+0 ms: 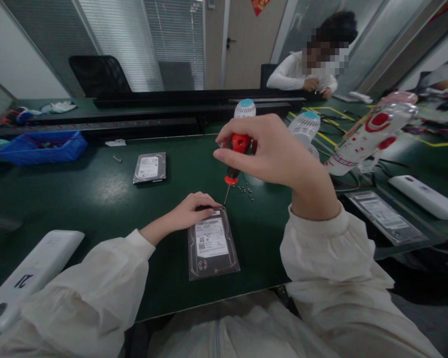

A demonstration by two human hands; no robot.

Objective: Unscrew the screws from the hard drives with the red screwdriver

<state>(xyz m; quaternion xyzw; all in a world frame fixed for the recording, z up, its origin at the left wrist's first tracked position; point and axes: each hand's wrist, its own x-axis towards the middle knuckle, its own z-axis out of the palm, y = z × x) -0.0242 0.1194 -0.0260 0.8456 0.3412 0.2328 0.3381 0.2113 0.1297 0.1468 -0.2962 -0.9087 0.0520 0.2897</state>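
A hard drive (212, 243) with a white label lies flat near the table's front edge. My left hand (194, 209) grips its far end, the thumb on the label and the fingers stretched along the far edge. Closed around the red and black handle of a screwdriver (232, 178), my right hand (269, 146) is raised over the drive. The screwdriver slants down, its tip at the drive's far right corner beside my left fingertips. Several small screws (246, 190) are scattered just beyond that corner. Whether a screw sits under the tip is too small to tell.
A second hard drive (149, 167) lies farther back left, and another (388, 219) at right. A blue bin (41, 147) stands at left. White devices (37, 273), small white fans (304, 127) and a clear bottle (369, 134) surround the work area. A person (302, 74) sits opposite.
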